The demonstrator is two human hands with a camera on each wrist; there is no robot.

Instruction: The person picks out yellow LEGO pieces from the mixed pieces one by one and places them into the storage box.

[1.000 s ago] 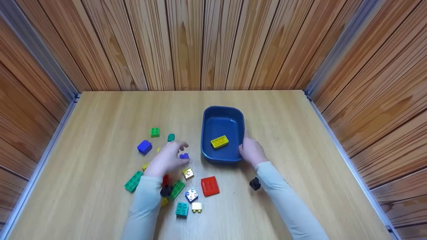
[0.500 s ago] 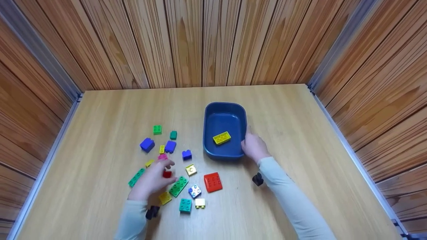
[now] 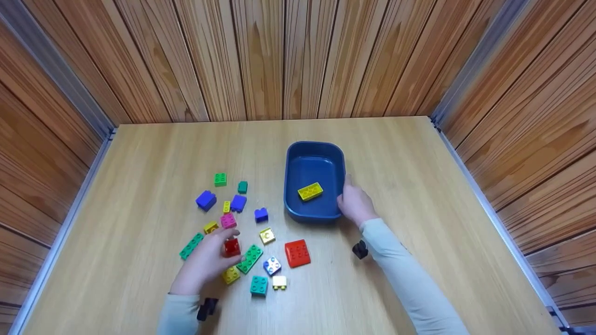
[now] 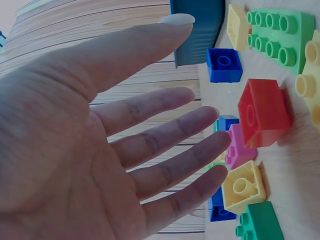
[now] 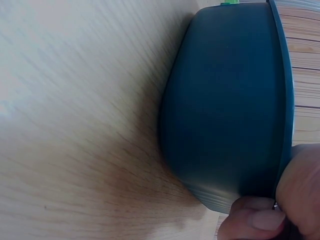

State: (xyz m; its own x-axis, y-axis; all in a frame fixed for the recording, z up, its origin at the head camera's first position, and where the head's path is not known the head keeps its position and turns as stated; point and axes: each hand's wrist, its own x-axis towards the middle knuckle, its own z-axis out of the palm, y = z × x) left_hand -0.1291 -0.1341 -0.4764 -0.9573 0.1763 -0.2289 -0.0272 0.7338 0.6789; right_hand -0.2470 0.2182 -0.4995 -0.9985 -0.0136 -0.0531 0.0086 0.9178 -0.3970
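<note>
My left hand (image 3: pixel 207 260) hovers over the scattered toy bricks, thumb and fingers spread around a small red brick (image 3: pixel 232 247). In the left wrist view the fingers are extended, and a gap separates them from that red brick (image 4: pixel 257 115). A green brick (image 3: pixel 250 258), a yellow brick (image 3: pixel 230 275) and a pink brick (image 3: pixel 228 220) lie close by. With my right hand (image 3: pixel 357 204) I pinch the near right rim of a dark blue plastic bin (image 3: pixel 314 165); thumb and finger grip the bin's edge (image 5: pixel 230 105) in the right wrist view. Inside lies one yellow brick (image 3: pixel 310 191).
A flat red brick (image 3: pixel 297 253), a teal brick (image 3: pixel 259 285) and a white-and-blue patterned brick (image 3: pixel 272 266) lie nearer the front. Farther back are blue bricks (image 3: pixel 206 200) and a light green brick (image 3: pixel 220 179). Wood-panelled walls enclose the table (image 3: pixel 396 158) at the back and sides.
My left hand has moved from beside the bin back toward the front left, down to the red brick. My right hand stays on the bin's rim. The head view has shifted slightly.
</note>
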